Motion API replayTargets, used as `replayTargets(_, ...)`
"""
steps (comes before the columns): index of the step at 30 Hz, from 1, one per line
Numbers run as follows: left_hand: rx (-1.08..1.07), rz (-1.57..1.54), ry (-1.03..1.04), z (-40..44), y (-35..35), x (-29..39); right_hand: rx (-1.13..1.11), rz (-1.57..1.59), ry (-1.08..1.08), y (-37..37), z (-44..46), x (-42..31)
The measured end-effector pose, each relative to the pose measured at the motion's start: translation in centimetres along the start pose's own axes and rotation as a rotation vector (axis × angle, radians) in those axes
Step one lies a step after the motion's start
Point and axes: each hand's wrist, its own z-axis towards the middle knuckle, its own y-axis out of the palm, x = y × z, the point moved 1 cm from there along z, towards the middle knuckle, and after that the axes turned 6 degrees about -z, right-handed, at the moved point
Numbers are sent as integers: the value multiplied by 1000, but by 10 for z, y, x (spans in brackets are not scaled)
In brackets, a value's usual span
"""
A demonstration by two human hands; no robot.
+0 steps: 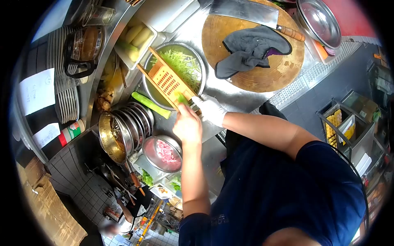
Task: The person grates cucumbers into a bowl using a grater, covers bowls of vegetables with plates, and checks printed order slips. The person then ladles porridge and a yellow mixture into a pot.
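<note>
My bare left hand (188,125) is closed around a short piece of green vegetable (180,97), pressed on the lower part of a wooden grater (167,82). In a white glove, my right hand (210,110) grips the grater's near end. The grater lies slanted across a metal bowl (202,67) holding pale green shreds (180,61). A long peeled green stalk (152,105) rests beside the bowl, close to my left hand.
A round chopping board (242,84) bears a cleaver (250,12) and a dark cloth (256,45). Left are a tray of peeled vegetables (135,37), stacked metal bowls (133,123) and a bowl of meat (166,151). Another person (127,215) is at the lower left.
</note>
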Motion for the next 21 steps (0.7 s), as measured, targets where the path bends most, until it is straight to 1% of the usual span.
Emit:
replayTargets(1, 15, -22, 1, 12, 1, -2, -60, 116, 14, 0, -1, -2)
replayTargets(3, 51, -47, 29, 22, 7, -5, -50, 134, 70, 0, -1, -7)
replayTargets(6, 112, 33, 49, 28, 8, -5, -65, 162, 115, -4, -14, -18)
replayTargets(8, 88, 22, 31, 42, 7, -7, -76, 188, 133, -4, -16, -18)
replayTargets(12, -11, 1, -44, 112, -4, -15, -87, 275, 174, -1, -11, -16)
replayTargets(14, 54, -34, -29, 159, -4, -28, -87, 279, 175, -2, -11, -14)
replayTargets(16, 47, -40, -26, 173, -10, -37, -77, 239, 160, -2, -16, -17)
replayTargets(17, 18, -26, -61, 154, -25, -28, -68, 256, 159, -3, -15, -20)
replayTargets(18, 75, -73, 4, 122, -32, -22, -61, 277, 162, -2, -16, -21)
replayTargets(20, 46, -98, 41, 52, -21, -20, -61, 271, 159, 1, -16, -17)
replayTargets(21, 77, -72, 119, 22, -12, -20, -66, 237, 145, 0, -14, -14)
